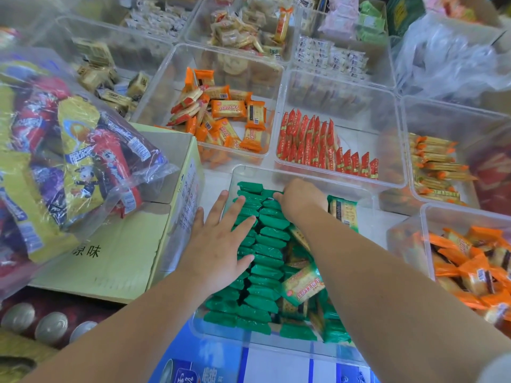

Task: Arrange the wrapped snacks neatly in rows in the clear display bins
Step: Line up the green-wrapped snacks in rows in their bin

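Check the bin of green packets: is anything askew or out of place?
Yes. The green rows stand neat on the left of the clear bin, but on its right loose packets lie jumbled; one tilted packet lies flat, label up, across them.

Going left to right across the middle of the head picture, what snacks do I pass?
Big snack bag → orange packets → red packets → yellow bars.
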`<control>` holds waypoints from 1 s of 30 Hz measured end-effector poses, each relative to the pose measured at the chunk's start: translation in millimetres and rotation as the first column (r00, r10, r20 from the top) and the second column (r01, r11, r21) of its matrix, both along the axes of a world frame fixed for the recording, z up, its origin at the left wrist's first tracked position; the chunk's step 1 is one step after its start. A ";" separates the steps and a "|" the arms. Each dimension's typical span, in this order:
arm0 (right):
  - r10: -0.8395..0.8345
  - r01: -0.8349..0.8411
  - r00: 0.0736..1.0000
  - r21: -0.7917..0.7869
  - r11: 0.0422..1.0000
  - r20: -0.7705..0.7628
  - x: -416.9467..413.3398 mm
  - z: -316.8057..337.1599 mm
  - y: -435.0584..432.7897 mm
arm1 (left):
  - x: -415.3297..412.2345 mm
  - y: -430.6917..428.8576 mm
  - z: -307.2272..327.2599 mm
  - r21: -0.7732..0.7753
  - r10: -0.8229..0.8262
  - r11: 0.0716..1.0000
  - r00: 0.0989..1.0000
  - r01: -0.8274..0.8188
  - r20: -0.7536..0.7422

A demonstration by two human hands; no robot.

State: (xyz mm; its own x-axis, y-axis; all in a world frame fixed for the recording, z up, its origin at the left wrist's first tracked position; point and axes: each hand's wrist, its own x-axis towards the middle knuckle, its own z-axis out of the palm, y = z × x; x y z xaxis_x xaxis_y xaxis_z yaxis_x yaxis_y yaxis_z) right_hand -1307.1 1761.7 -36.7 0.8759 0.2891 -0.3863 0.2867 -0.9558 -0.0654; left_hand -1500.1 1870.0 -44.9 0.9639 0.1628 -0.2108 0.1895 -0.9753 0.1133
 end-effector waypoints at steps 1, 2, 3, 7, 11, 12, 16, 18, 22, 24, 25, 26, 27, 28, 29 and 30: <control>-0.016 0.016 1.000 -0.002 1.000 0.019 0.2 -0.3 0.6 | 0.0 0.0 -0.1 0.003 0.000 1.000 1.000 0.000 -0.003; -0.028 0.028 0.999 0.001 1.000 0.041 0.1 -0.4 1.3 | -0.1 0.2 -0.4 0.006 0.000 1.000 1.000 0.000 -0.006; -0.037 0.037 0.997 0.008 0.999 0.065 -0.3 -0.7 1.8 | -0.1 0.4 -0.8 0.009 -0.002 1.000 1.000 0.002 -0.007; -0.055 0.049 0.993 0.056 0.997 0.105 -7.5 -0.4 -0.5 | 0.2 1.1 -2.4 0.015 0.007 1.000 1.000 -0.007 -0.005; -0.068 0.037 0.992 0.274 0.961 0.103 -23.6 16.4 -19.2 | 0.6 0.9 -3.0 0.018 0.011 1.000 1.000 -0.011 -0.001; -0.071 0.021 0.991 0.388 0.921 0.116 -31.5 22.6 -25.4 | 0.4 0.8 -3.3 0.015 0.012 1.000 1.000 -0.012 0.005; -0.261 0.297 0.952 0.679 0.672 -0.159 -77.9 41.5 -38.3 | 0.1 0.3 -3.2 -0.014 0.021 1.000 1.000 -0.020 0.022; -0.348 0.631 0.776 0.643 0.435 -0.526 -96.7 44.4 -35.1 | -0.1 0.0 -2.4 -0.032 0.026 0.999 0.999 -0.025 0.031; -0.375 0.812 0.583 0.501 0.299 -0.721 -103.3 37.0 -26.6 | -1.3 0.1 -1.9 -0.053 0.026 0.998 0.998 -0.024 0.049; -0.395 0.826 0.564 0.484 0.290 -0.725 -100.7 32.1 -21.1 | -1.6 0.8 -3.0 -0.052 0.024 0.998 0.998 -0.021 0.056; -0.401 0.829 0.559 0.476 0.294 -0.726 -99.3 28.9 -18.0 | -1.9 1.1 -3.8 -0.057 0.024 0.998 0.998 -0.021 0.064; -0.405 0.827 0.561 0.467 0.312 -0.722 -97.9 26.1 -14.9 | -1.9 1.6 -4.6 -0.064 0.027 0.998 0.997 -0.022 0.071; -0.413 0.820 0.569 0.457 0.344 -0.711 -96.1 22.8 -12.1 | -1.7 1.6 -5.7 -0.067 0.028 0.998 0.997 -0.023 0.076; -0.421 0.811 0.580 0.448 0.376 -0.697 -93.8 18.9 -10.0 | -1.6 1.6 -6.8 -0.065 0.028 0.998 0.996 -0.023 0.079; -0.423 0.804 0.588 0.441 0.400 -0.689 -91.1 15.5 -8.1 | -1.5 1.7 -7.8 -0.064 0.027 0.998 0.996 -0.022 0.082; -0.421 0.802 0.589 0.433 0.412 -0.690 -88.1 12.9 -6.3 | -1.6 1.7 -8.7 -0.063 0.028 0.998 0.996 -0.022 0.084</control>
State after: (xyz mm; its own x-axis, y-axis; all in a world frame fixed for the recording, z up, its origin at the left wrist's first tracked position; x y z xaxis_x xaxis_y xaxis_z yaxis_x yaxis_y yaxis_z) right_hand -1395.2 1755.4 -23.8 0.7084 0.0621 -0.7031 -0.6042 -0.4615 -0.6496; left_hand -1501.7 1871.7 -53.6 0.9745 0.1762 -0.1390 0.2009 -0.9609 0.1904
